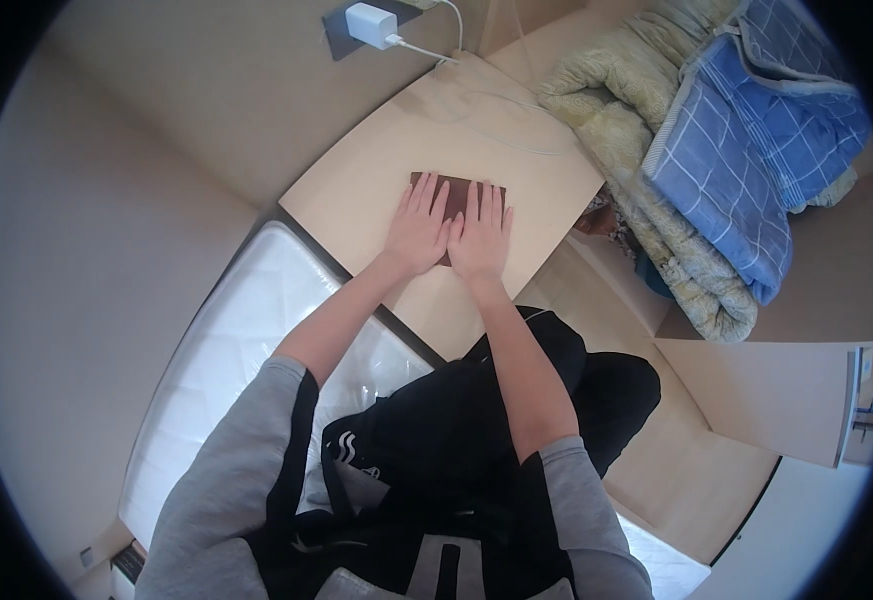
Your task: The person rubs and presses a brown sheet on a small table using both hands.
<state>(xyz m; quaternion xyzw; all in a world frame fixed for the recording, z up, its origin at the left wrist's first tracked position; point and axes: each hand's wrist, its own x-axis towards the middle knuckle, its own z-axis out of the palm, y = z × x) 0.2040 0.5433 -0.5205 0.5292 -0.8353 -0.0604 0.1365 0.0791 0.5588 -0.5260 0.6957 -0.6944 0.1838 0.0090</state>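
A flat, dark brown rectangular piece (459, 196) lies on the pale wooden tabletop (356, 180); its exact kind does not show. My left hand (417, 232) is laid flat over its left part, fingers stretched out and pointing away from me. On its right part rests my right hand (479, 236), also flat and open, with the fingers slightly spread. Both thumbs come close together over the middle of the piece. The palms and fingers hide much of it, leaving its far edge and a central strip in sight.
A white charger (371, 25) sits in a wall socket, its cable running across the tabletop's far side. Folded bedding with a blue checked cover (721, 150) is heaped at the right. A white plastic-wrapped mattress (256, 290) lies at the left, below the tabletop.
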